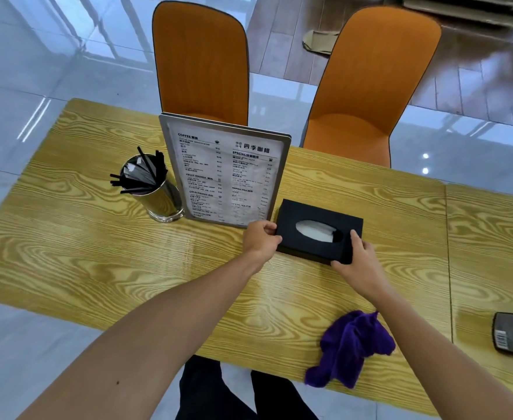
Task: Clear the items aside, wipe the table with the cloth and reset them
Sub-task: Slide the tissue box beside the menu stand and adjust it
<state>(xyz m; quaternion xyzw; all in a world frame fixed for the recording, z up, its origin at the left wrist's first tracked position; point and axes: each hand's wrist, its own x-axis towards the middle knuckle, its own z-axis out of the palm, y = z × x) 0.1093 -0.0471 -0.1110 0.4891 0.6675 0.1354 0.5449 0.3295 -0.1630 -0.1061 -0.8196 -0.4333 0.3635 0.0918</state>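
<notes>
Both hands' grips, left (261, 237) and right (359, 258), clasp the tissue box (317, 230), fingertips seemingly hidden.

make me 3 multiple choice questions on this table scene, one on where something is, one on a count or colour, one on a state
1. Where does the purple cloth lie?
A. near table edge, by the right forearm
B. on a chair
C. inside the cup

2. How many orange chairs stand behind the table?
A. one
B. two
C. four

3. How is the black tissue box held?
A. left hand only
B. untouched
C. both hands, one at each end

Answers:
1. A, it sits crumpled at the near edge.
2. B, two seat backs show.
3. C, the right hand grips the other end.
</notes>
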